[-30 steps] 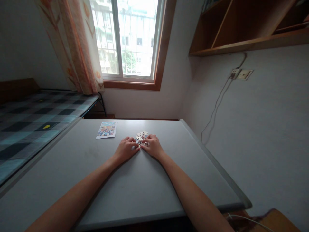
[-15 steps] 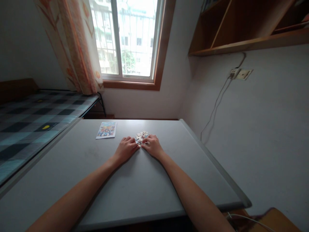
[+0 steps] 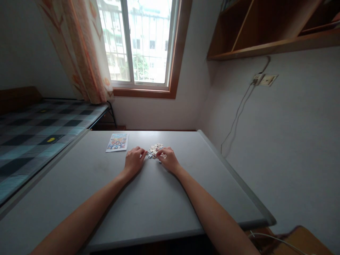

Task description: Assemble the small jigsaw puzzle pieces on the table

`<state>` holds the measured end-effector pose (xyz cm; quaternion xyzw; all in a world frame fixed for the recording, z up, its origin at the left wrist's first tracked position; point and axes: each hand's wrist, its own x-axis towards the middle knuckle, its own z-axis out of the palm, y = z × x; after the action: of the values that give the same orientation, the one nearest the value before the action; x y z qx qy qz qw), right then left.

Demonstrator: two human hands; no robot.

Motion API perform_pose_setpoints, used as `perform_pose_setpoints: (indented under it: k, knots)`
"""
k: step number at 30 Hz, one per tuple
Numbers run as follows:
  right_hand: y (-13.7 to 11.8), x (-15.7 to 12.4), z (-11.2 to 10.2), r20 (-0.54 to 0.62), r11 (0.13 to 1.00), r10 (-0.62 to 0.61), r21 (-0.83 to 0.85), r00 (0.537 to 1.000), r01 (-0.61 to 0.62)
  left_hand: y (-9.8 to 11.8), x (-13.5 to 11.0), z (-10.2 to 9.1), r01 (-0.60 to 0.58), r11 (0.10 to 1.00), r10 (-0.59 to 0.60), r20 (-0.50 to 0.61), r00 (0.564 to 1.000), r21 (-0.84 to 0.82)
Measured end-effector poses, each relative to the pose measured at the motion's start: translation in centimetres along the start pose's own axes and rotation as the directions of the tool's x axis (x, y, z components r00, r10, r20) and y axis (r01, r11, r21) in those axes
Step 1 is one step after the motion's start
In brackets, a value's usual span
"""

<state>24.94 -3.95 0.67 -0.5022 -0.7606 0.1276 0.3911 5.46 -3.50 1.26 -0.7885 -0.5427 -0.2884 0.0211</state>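
Lying heaped, puzzle pieces (image 3: 154, 150) are being flanked by the left hand (image 3: 133, 160) at eight o'clock, partly blocked by the right hand (image 3: 170, 160) at four, grips impossible to tell, picture sheet (image 3: 117, 142) at ten.

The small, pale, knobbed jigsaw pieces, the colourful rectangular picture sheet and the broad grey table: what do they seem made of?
Jigsaw pieces: probably matte cardboard, or thin wood, judging by flat, knobbed shapes and pale faces.
Picture sheet: likely printed paper or thin card, lying flat with a white margin.
Table: perhaps smooth laminate, given its even surface and soft sheen at its far end.
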Motion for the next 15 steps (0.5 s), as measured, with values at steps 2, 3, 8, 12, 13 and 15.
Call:
perform_pose_setpoints:
  k: [2, 3, 8, 12, 13, 15]
  knots:
    - [-0.03, 0.13, -0.12, -0.034, 1.000, -0.021, 0.009, 0.999, 0.021, 0.03, 0.14, 0.12, 0.044, 0.999, -0.045, 0.012, 0.999, 0.026]
    - [-0.03, 0.18, -0.16, -0.054, 1.000, -0.026, 0.006, 0.998, 0.026, 0.05, 0.19, 0.17, 0.054, 0.998, -0.055, 0.024, 0.998, 0.035]
    - [0.09, 0.29, -0.08, -0.092, 0.998, -0.018, -0.056, 0.996, 0.013, 0.11, 0.19, 0.14, 0.092, 0.995, -0.095, 0.059, 0.994, 0.043]
    - [0.12, 0.13, 0.20, -0.062, 0.992, -0.025, -0.123, 0.998, 0.017, -0.09, 0.08, -0.07, 0.120, 0.993, -0.120, 0.058, 0.991, -0.003]
    - [0.09, 0.08, 0.21, -0.045, 0.991, -0.035, -0.130, 0.998, 0.029, -0.17, 0.06, -0.09, 0.126, 0.992, -0.124, 0.057, 0.991, -0.020]
    - [0.02, -0.01, 0.08, -0.007, 0.991, -0.049, -0.126, 0.999, 0.048, -0.37, 0.03, -0.09, 0.126, 0.990, -0.123, 0.054, 0.991, -0.061]
